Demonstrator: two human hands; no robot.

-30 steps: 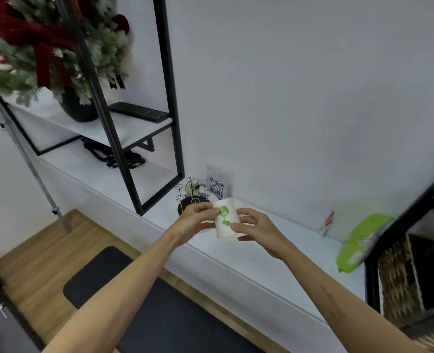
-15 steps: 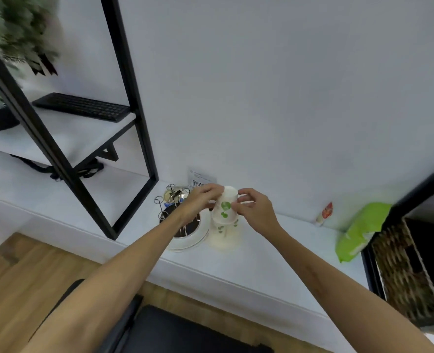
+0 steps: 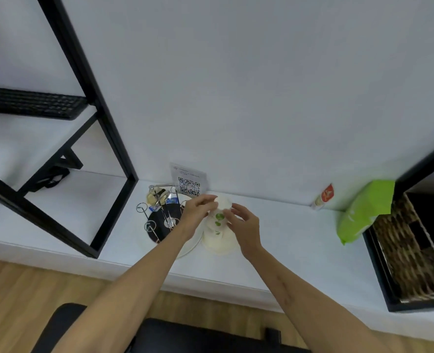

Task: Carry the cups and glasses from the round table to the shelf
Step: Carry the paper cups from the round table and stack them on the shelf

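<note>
A white paper cup [image 3: 221, 207] with a green leaf print stands upside down on top of a stack of similar cups [image 3: 218, 240] on the white shelf [image 3: 282, 253]. My left hand [image 3: 198, 208] pinches the top cup from the left. From the right, my right hand [image 3: 241, 222] holds its side with the fingertips. The lower cups of the stack are partly hidden behind my right hand.
A black round cup rack with wire pegs [image 3: 162, 220] on a white plate sits just left of the stack. Behind stands a QR-code card [image 3: 189, 180]. A green packet [image 3: 363, 212] and a wicker basket [image 3: 412, 253] lie to the right. A black shelf frame [image 3: 103, 128] rises at left.
Both hands lowered the cup from mid-air, turned it upside down and brought it onto the stack on the shelf. The view has tilted down and closer.
</note>
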